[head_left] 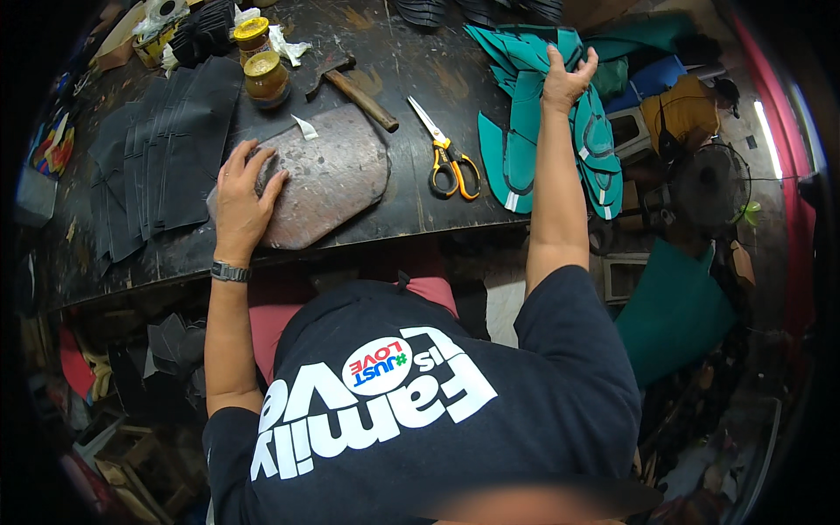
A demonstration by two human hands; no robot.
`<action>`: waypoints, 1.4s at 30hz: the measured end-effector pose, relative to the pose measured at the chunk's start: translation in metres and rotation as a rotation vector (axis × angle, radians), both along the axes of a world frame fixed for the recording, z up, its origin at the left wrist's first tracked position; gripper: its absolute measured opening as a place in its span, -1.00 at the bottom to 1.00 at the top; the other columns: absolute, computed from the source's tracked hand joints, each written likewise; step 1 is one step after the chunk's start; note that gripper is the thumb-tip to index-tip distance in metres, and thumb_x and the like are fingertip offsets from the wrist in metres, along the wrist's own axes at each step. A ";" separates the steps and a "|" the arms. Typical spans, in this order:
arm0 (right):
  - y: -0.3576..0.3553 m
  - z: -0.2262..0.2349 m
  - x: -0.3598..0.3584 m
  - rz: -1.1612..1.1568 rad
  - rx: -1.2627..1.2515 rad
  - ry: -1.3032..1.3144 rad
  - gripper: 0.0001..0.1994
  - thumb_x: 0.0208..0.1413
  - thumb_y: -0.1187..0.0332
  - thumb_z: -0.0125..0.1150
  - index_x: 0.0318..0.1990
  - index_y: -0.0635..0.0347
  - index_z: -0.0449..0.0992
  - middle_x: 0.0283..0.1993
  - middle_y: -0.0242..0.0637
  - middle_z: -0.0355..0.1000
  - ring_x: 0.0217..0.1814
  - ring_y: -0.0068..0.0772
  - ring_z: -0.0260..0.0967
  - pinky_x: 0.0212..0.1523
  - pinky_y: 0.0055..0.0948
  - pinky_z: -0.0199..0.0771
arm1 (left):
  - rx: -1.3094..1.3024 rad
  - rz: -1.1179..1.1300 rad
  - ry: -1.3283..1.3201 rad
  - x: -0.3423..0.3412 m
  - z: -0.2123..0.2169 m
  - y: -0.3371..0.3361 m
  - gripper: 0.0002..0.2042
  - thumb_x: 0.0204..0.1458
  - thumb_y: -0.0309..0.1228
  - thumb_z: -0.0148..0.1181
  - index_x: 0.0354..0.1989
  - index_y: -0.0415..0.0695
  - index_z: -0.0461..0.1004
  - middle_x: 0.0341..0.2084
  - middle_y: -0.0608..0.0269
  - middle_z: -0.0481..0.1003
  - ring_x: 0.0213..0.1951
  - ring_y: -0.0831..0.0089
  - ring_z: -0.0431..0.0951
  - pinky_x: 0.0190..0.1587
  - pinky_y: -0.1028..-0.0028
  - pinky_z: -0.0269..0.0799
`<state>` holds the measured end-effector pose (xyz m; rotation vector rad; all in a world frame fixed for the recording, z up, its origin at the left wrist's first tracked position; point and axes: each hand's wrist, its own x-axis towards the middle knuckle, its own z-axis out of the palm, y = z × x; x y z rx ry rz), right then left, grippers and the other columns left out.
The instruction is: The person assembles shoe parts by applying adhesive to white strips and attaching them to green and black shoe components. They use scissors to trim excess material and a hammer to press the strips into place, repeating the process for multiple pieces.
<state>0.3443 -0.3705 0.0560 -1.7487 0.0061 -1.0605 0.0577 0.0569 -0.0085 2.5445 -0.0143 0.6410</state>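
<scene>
My left hand (243,194) lies on the left part of a worn, angular stone slab (332,179), fingers spread and holding nothing. A small white scrap (305,128) rests near the slab's far edge. At the far right, my right hand (567,83) is over a pile of teal cut pieces (525,114), its fingers apart. These flat, curved pieces have dark edges, and some carry white tabs at their near ends. Whether the right fingertips touch the pile is unclear. Between the slab and the pile lie scissors (448,162) with black and orange handles, blades pointing away from me.
A hammer (360,98) lies beyond the slab, beside two yellowish jars (266,80). Black cut sheets (162,162) cover the left of the dark table (411,66). Right of the table are a round fan (710,184) and a hanging green sheet (674,311).
</scene>
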 end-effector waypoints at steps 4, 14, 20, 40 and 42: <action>0.052 0.037 -0.087 0.707 -0.398 -0.180 -0.31 -0.11 0.46 0.36 0.28 0.19 0.33 0.26 -0.19 0.33 0.18 -0.28 0.40 0.18 -0.39 0.46 | -0.229 -0.055 -0.224 -0.009 0.023 -0.004 -0.65 0.07 -0.39 0.37 0.04 -0.18 0.58 0.22 0.10 0.41 0.33 0.15 0.34 0.31 0.21 0.28; 0.127 0.088 -0.219 1.186 -0.814 0.045 -0.08 -0.46 0.58 0.45 0.29 -0.13 0.41 0.28 -0.09 0.31 0.32 0.07 0.27 0.32 -0.09 0.33 | -1.089 -0.399 0.197 -0.052 0.064 0.022 -0.34 0.03 0.03 0.37 0.08 -0.34 0.48 -0.13 0.23 0.56 -0.10 0.52 0.53 0.02 0.48 0.40; 0.135 0.072 -0.243 1.390 -1.011 0.002 -0.08 -0.55 0.59 0.46 0.22 -0.20 0.47 0.26 -0.17 0.31 0.33 -0.03 0.27 0.37 0.10 0.21 | -0.777 -0.507 0.312 -0.061 0.077 0.021 -0.38 -0.09 -0.03 0.38 -0.01 -0.34 0.57 -0.06 0.14 0.57 -0.02 0.33 0.54 0.19 0.34 0.34; 0.187 -0.007 -0.287 1.551 0.560 0.754 -0.04 0.06 0.64 0.32 0.54 0.03 -0.16 0.24 0.00 0.37 0.26 -0.29 0.38 0.30 -0.27 0.32 | -1.489 -0.405 0.369 -0.077 0.040 -0.051 -0.78 0.08 -0.53 0.37 -0.11 -0.31 0.60 -0.23 0.21 0.65 -0.22 0.60 0.62 -0.08 0.56 0.56; 0.190 -0.007 -0.287 1.577 0.601 0.714 -0.01 0.06 0.64 0.35 0.55 0.01 -0.19 0.25 0.02 0.36 0.28 -0.29 0.37 0.31 -0.26 0.33 | -1.453 -0.361 0.352 -0.080 0.041 -0.053 -0.77 0.04 -0.55 0.40 -0.12 -0.30 0.61 -0.25 0.21 0.65 -0.23 0.62 0.61 -0.11 0.57 0.56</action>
